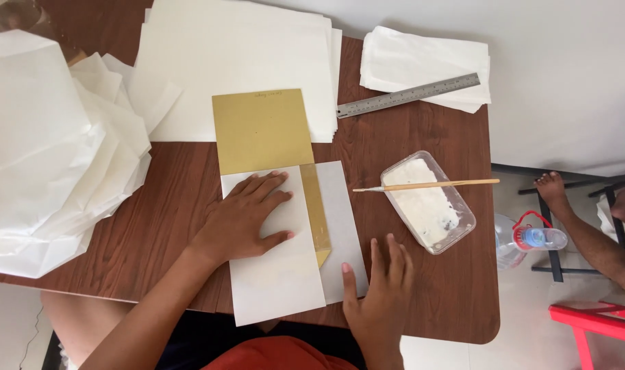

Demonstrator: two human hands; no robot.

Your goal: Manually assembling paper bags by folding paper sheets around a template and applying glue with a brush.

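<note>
Left hand [247, 216] lies flat, fingers spread, pressing a white paper panel [275, 274] folded over a gold sheet [261, 130]; it grasps nothing. Right hand [381, 291], fingers extended and open, rests on the grey flap [340, 219] just right of a gold folded strip [316, 212]. Beyond the right hand, a glue tub [429, 202] bears a brush [429, 184]. Farther off lies a steel ruler [408, 95].

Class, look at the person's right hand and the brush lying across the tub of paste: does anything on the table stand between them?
Nothing visible does. The right hand rests on the grey card at the near table edge. The brush lies across the paste tub, farther off and to its right, with only bare wooden table between.
</note>
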